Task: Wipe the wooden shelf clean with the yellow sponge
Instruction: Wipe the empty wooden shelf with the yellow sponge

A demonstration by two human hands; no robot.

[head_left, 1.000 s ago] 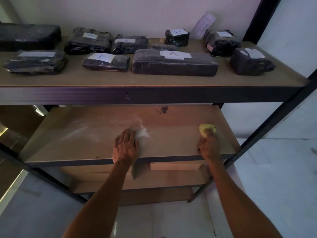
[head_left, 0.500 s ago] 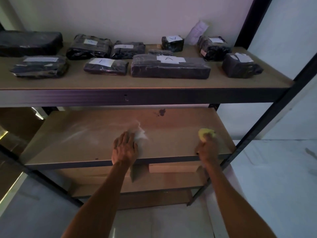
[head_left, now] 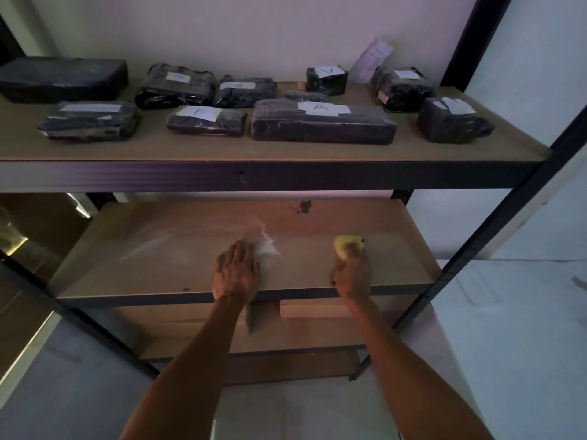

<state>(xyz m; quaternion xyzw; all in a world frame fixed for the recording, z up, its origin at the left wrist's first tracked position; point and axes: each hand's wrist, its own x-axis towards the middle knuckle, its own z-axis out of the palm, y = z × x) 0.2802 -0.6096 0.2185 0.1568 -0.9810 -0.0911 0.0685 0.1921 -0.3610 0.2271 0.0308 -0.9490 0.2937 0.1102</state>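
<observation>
Brown bare-board wooden shelf (head_left: 152, 268), middle tier of a black metal rack; pale smeary streaks across its left half.

Left grip (head_left: 236, 274): released, fingers laid out flat, palm down near the shelf's front edge at about mid-width, pressing on a crumpled white cloth (head_left: 265, 247). The cloth pokes out past the fingertips onto the shelf, and a tail of it hangs below the shelf's front edge.

Small dark stain (head_left: 305, 206) at the back of the shelf, right of the cloth.

Right grip (head_left: 352, 276): clenched round a soft yellow sponge (head_left: 344, 244), back of the hand up, toward the shelf's right front. The sponge sits on the shelf surface, sticking out ahead of the fingers, well apart from the cloth.

Pale wooden block (head_left: 313, 309) on the tier below the shelf, seen between the two forearms.

Tier above the shelf: black plastic-wrapped parcels (head_left: 324, 125) with white paper labels, some marked "A".
</observation>
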